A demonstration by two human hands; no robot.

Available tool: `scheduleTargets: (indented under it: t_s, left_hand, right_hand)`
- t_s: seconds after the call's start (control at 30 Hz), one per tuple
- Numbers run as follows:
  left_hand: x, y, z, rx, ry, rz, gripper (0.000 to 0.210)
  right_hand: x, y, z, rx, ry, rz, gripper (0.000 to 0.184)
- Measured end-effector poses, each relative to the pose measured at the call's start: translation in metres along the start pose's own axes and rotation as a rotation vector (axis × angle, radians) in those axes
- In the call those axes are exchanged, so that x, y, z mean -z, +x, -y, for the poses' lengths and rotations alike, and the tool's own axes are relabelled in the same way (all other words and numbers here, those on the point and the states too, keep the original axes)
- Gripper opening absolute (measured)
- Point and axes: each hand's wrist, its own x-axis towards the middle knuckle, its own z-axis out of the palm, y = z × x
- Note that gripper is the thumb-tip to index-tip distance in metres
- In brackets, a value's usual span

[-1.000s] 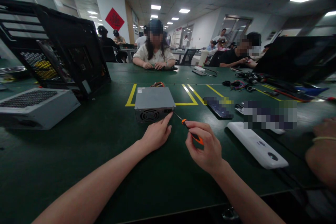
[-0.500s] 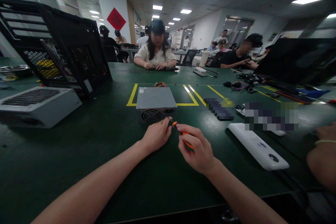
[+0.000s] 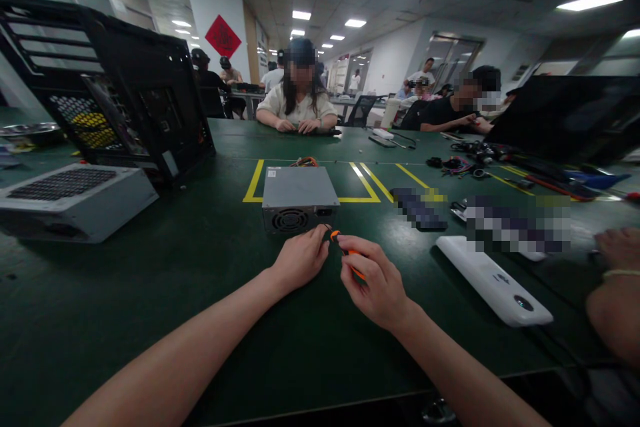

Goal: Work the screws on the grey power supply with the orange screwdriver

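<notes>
A grey computer power supply [image 3: 301,187] rests on the green table, its fan grille and power socket facing me. Just in front of its right corner is my left hand [image 3: 301,259], thumb and fingers pressed together by the tip of a screwdriver. What they pinch, if anything, is too small to make out. My right hand [image 3: 376,280] is closed around the orange and black handle of that screwdriver [image 3: 357,272], whose thin shaft points toward the power supply's socket side.
A black computer case [image 3: 125,90] and a second power supply [image 3: 75,200] stand on the left. To the right lie a white device [image 3: 493,280], a blurred-out phone [image 3: 419,208] and tangled cables [image 3: 457,165]. A co-worker [image 3: 297,103] sits opposite; another person's arm [image 3: 617,293] enters at right.
The screwdriver's tip has drawn back slightly from the power supply's face, toward my left fingertips. Both hands otherwise keep nearly the same place, and the whole view has shifted a little.
</notes>
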Motion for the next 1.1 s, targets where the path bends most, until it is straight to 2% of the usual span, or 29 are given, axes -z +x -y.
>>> scheduleTargets:
  t_s: [0.07,0.27,0.37,0.5,0.63,0.73,0.9,1.03,1.1]
  left_hand:
    - [0.001,0.000,0.000,-0.004,-0.001,0.002,0.026]
    - [0.002,-0.001,0.001,-0.017,-0.029,-0.004,0.027]
    - [0.001,-0.003,0.002,-0.019,-0.043,-0.022,0.028]
    - [-0.002,-0.002,0.005,-0.008,-0.088,-0.039,0.025]
    - [-0.002,0.001,0.010,0.089,-0.205,-0.079,0.022]
    - [-0.001,0.004,0.015,0.204,-0.426,-0.097,0.020]
    - [-0.001,0.009,0.017,0.401,-1.031,-0.038,0.030]
    - [-0.001,0.015,0.011,0.489,-1.279,-0.045,0.031]
    - [0.001,0.017,0.009,0.541,-1.380,-0.040,0.026]
  right_hand:
    - [0.001,0.002,0.001,0.011,-0.017,-0.008,0.034]
    - [0.003,0.005,0.006,0.052,-0.271,-0.019,0.030]
    - [0.002,0.004,0.007,0.059,-0.194,0.006,0.034]
    - [0.002,0.003,0.007,0.009,-0.147,0.048,0.025]
    - [0.004,0.002,0.008,-0.032,-0.056,0.050,0.023]
    - [0.005,0.001,0.008,-0.050,-0.073,0.092,0.019]
    - [0.006,0.004,0.009,-0.024,-0.085,0.193,0.013]
    - [0.006,0.006,0.012,0.031,-0.084,0.260,0.011]
    - [0.006,0.006,0.013,0.004,-0.080,0.252,0.012]
